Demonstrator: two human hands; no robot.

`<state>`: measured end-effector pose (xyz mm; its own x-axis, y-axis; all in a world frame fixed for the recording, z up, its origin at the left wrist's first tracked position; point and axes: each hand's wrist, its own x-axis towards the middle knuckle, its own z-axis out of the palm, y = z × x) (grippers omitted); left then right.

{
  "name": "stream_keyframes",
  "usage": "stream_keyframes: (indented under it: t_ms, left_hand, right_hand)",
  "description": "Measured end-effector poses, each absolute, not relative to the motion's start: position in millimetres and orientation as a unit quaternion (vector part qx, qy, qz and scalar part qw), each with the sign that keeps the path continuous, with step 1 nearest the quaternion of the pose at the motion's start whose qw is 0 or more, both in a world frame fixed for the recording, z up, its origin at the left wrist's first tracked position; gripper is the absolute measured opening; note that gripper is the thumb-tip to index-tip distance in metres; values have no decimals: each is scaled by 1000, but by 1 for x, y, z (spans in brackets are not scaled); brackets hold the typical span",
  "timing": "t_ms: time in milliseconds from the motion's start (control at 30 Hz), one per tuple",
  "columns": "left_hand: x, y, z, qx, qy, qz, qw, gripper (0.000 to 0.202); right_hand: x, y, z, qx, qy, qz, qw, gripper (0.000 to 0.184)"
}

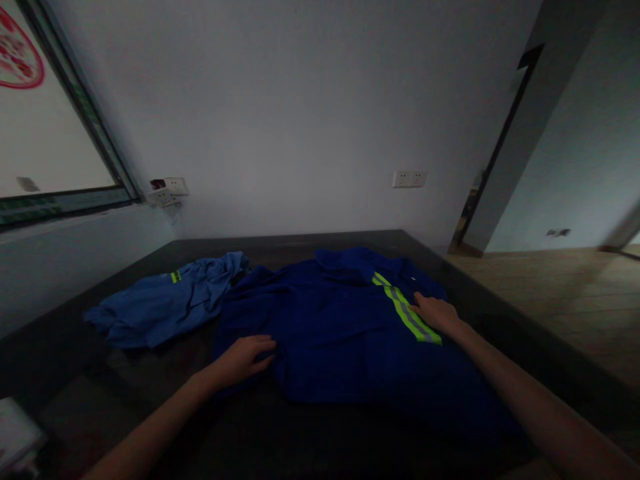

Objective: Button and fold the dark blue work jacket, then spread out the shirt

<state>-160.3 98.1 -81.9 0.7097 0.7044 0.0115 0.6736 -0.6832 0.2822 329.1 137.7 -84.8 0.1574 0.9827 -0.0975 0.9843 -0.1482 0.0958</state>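
A dark blue work shirt [345,327] with a yellow-green reflective stripe [407,315] lies spread on a dark table [280,433]. My left hand [245,357] rests on the shirt's left edge, fingers curled over the cloth. My right hand [437,313] lies flat on the shirt's right side, beside the stripe, fingers stretched out. A second, lighter blue garment [165,300] lies crumpled on the table to the left, untouched.
The table reaches a white wall with sockets [410,178]. A window [45,133] fills the upper left. Something white [17,437] sits at the table's near left corner. Tiled floor [560,293] and a doorway lie to the right.
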Motion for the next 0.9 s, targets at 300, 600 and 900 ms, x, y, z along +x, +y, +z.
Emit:
stream_keyframes:
  t_ms: [300,600,900]
  left_hand:
    - [-184,57,-87,891,409,68,184,23]
    - [-187,28,-76,830,494,25,257,31]
    - [-168,22,-38,822,476,11,313,24]
  right_hand:
    - [316,78,-88,779,626,-5,41,35]
    - [334,88,-90,735,664,-99,-91,27]
    - [334,56,-46,663,718,-97,-186,36]
